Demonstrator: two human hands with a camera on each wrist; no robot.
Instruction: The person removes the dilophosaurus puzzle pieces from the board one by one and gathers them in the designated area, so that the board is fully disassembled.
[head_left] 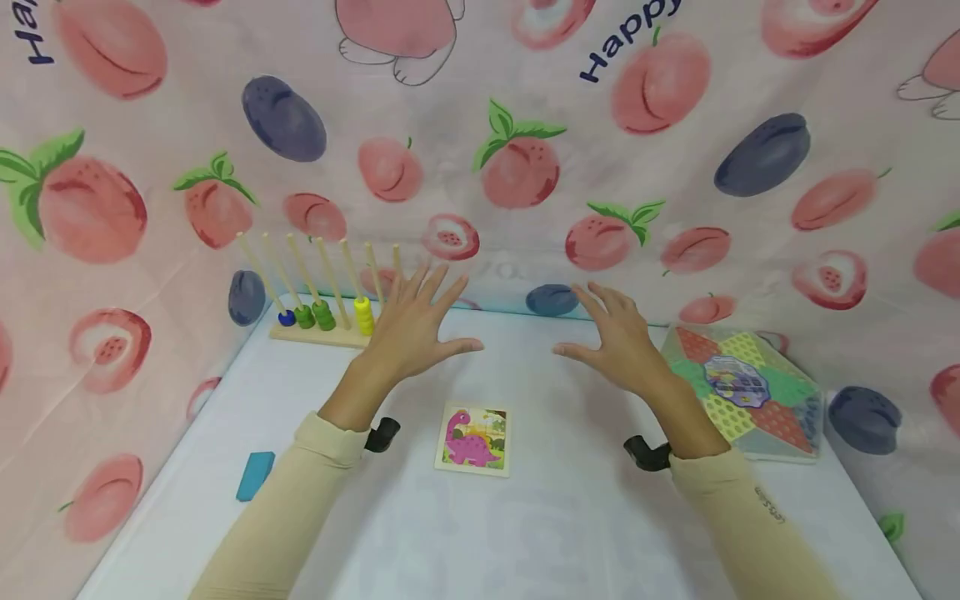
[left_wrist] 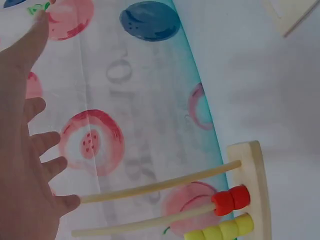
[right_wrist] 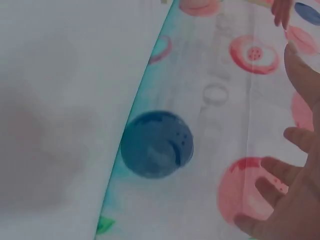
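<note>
Both hands are held up over the table with fingers spread. My left hand (head_left: 408, 329) overlaps the right end of a bead-counting rack (head_left: 322, 337) in the head view, and it holds nothing. In the left wrist view the rack's wooden base (left_wrist: 257, 190) shows red beads (left_wrist: 231, 200) and yellow beads (left_wrist: 220, 231) on its rods. My right hand (head_left: 618, 342), also holding nothing, is left of a patterned box (head_left: 738, 387). Between the forearms lies a small square dinosaur puzzle (head_left: 472, 440), flat on the table.
A blue block (head_left: 256, 476) lies at the left, beside the left sleeve. The white table (head_left: 525, 533) meets a fruit-print curtain (head_left: 465, 108) at the back and sides. Black straps with small mounts (head_left: 382, 435) sit at both wrists.
</note>
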